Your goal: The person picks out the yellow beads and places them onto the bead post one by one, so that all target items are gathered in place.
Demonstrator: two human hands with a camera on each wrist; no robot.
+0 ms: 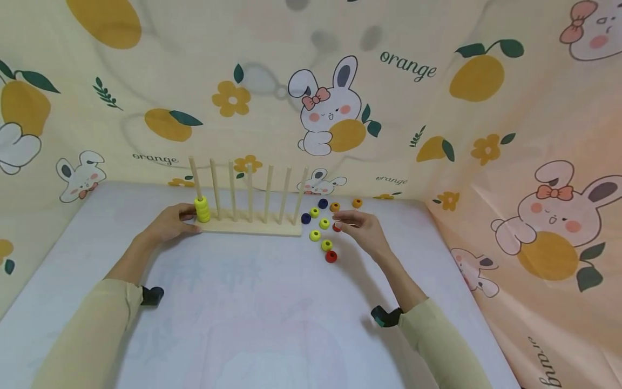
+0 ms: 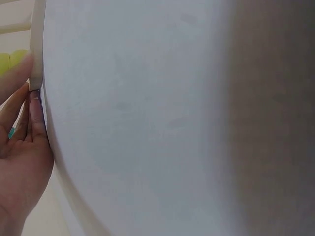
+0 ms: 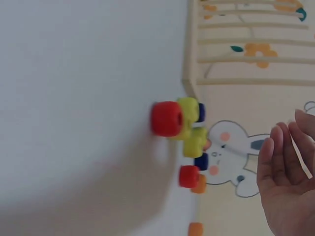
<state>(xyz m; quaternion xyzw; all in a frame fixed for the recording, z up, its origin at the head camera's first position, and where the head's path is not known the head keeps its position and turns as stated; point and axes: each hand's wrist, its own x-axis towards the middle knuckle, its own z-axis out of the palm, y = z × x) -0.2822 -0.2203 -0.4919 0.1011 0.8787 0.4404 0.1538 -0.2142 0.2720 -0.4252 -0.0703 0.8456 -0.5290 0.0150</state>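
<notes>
A wooden peg rack (image 1: 252, 229) with a row of upright pegs stands toward the back of the table. Several yellow beads (image 1: 202, 209) are stacked on its leftmost peg. My left hand (image 1: 170, 222) grips the left end of the rack's base; in the left wrist view its thumb and fingers close around that end. Above the loose beads hovers my right hand (image 1: 362, 229), fingers loosely bent, with no bead visible in it. Under its fingertips lies a red bead (image 1: 336, 228), partly hidden. Another red bead (image 3: 166, 119) sits closest to the front.
Loose yellow beads (image 1: 315, 235), dark blue beads (image 1: 305, 218) and orange beads (image 1: 357, 203) lie scattered right of the rack. A printed cloth (image 1: 272, 129) with rabbits and oranges hangs behind and along the sides of the white table (image 1: 252, 313).
</notes>
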